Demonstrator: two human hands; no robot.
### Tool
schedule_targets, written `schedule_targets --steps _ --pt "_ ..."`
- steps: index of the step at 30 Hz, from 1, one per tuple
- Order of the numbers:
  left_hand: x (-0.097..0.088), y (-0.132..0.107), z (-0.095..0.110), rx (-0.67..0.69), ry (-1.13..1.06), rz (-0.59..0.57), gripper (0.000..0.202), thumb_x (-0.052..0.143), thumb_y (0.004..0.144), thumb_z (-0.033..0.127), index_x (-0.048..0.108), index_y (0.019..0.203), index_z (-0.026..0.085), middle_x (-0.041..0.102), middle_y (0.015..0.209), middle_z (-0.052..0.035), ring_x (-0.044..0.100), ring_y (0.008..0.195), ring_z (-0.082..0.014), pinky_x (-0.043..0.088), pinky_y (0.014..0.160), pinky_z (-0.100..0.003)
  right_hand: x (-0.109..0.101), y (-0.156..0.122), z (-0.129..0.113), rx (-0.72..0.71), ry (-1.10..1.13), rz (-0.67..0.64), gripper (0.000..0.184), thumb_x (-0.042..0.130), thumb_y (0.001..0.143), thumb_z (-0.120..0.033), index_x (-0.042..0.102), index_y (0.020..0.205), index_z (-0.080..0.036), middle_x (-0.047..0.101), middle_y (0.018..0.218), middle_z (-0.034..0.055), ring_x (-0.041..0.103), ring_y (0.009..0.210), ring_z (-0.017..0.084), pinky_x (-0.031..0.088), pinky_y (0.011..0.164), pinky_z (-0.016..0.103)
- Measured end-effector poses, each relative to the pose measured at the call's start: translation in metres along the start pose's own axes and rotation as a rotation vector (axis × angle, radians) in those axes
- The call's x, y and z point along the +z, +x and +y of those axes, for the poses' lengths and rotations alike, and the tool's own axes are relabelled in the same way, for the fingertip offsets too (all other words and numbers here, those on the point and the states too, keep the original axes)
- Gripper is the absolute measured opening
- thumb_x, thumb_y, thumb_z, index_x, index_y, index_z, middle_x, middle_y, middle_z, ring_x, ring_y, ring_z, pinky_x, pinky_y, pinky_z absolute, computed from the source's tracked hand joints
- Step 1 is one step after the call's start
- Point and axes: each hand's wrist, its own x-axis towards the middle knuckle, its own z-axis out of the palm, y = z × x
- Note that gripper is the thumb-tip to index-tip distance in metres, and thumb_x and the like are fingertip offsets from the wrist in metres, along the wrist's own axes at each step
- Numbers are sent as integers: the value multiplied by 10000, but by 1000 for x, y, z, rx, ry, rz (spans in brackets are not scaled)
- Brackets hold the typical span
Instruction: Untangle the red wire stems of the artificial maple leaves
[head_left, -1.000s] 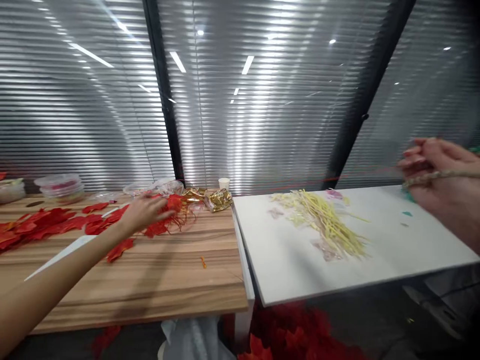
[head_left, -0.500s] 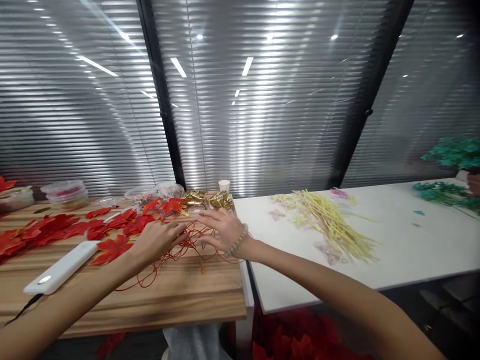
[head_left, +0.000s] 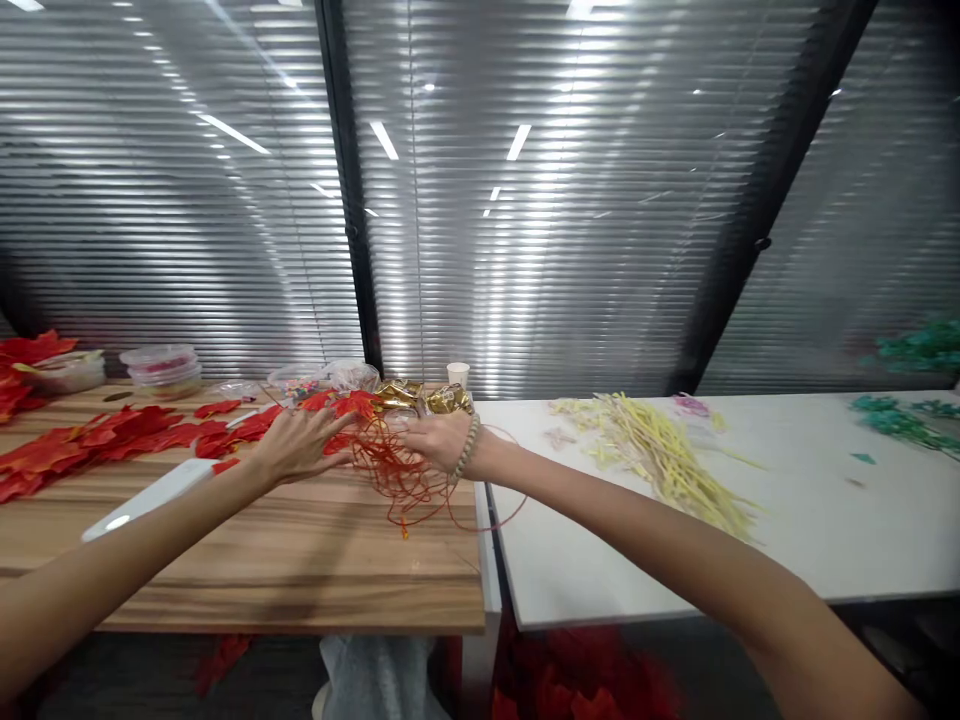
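The left hand (head_left: 298,446) lay palm down with its fingers spread wide, and their tips touched the near edge of a tangle of red string (head_left: 401,472). The right hand (head_left: 429,438) was at the far side of that tangle, wearing a bead bracelet (head_left: 466,451) on the wrist. Its fingers curled into the strands, but I could not tell whether they gripped any. The string sat between the two hands on the wooden table (head_left: 300,560). Loose loops trailed under the right wrist and over the table's edge.

Red leaves (head_left: 112,440) were scattered across the wood to the left of the left hand. A flat white device (head_left: 150,497) lay just beside the left forearm. Past the leaves, further to the left, stood stacked plastic tubs (head_left: 161,365). Crumpled gold foil (head_left: 427,399) lay just beyond the right hand's fingertips, and a small paper cup (head_left: 458,374) stood behind it.

A white table (head_left: 637,570) adjoined the wooden one to the right of the right arm. On it was a heap of pale yellow strips (head_left: 660,455). Green sprigs (head_left: 900,420) lay well apart from it at the far right. More red leaves (head_left: 585,685) covered the floor below the right arm.
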Motion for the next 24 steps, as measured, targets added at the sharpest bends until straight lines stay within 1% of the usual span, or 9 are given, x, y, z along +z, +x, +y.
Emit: schedule_targets --steps 3,8,11,14,16,18,20,22,24 --pt "10 -6 -23 -50 66 -114 357 305 906 316 584 1061 156 664 909 -151 621 714 -255 369 559 -300 -14 -9 19 89 -61 -14 254 393 884 -102 619 970 -177 659 951 64 593 817 168 329 554 226" --pt "-2 -10 -52 -115 143 -74 334 238 928 258 531 940 101 662 837 -134 613 737 -254 346 551 -264 -28 -30 70 348 -143 -82 257 372 918 -237 604 1020 -193 676 885 67 600 734 178 293 553 235" --pt "-10 -10 -55 -176 172 -88 309 216 922 217 504 939 106 657 802 -128 610 689 -262 332 530 -268 -27 -43 102 497 -170 -112 354 302 949 -343 612 998 -180 670 830 81 597 737 184 297 571 239" --pt "-12 -10 -51 -171 139 -100 295 213 917 206 492 949 117 650 783 -103 605 708 -255 339 547 -267 -26 -50 121 585 -141 -135 370 291 954 -350 617 1000 -180 664 840 83 589 735 177 302 576 236" --pt "-12 -8 -48 -182 94 -126 315 207 924 237 494 977 116 645 751 -80 601 711 -243 356 570 -265 -26 -48 124 573 -98 -137 361 301 951 -335 623 985 -177 662 837 77 581 718 165 302 570 232" --pt "-13 -6 -47 -215 -7 -140 397 157 940 309 501 1014 124 639 744 -58 600 732 -232 382 600 -263 -31 -44 121 502 -68 -118 363 310 946 -345 630 967 -175 660 815 69 570 704 158 307 572 232" --pt "-13 -5 -45 -241 -124 -122 478 137 935 422 504 1066 146 643 810 -51 598 803 -234 412 642 -273 -39 -37 118 490 -61 -96 337 350 931 -347 636 960 -171 660 802 64 564 702 156 317 582 232" --pt "-12 -6 -37 -218 -204 -57 520 200 901 528 456 1176 169 628 1006 -71 573 936 -250 437 722 -313 -49 -31 119 645 -71 -90 297 384 916 -291 642 955 -150 661 816 73 563 702 154 326 581 228" --pt "-7 -8 -22 -118 -240 48 570 277 876 553 357 1286 166 516 1242 -120 500 1092 -265 416 846 -370 -60 -24 120 726 -72 -50 335 331 928 -242 641 959 -122 660 832 89 561 703 151 336 583 229"
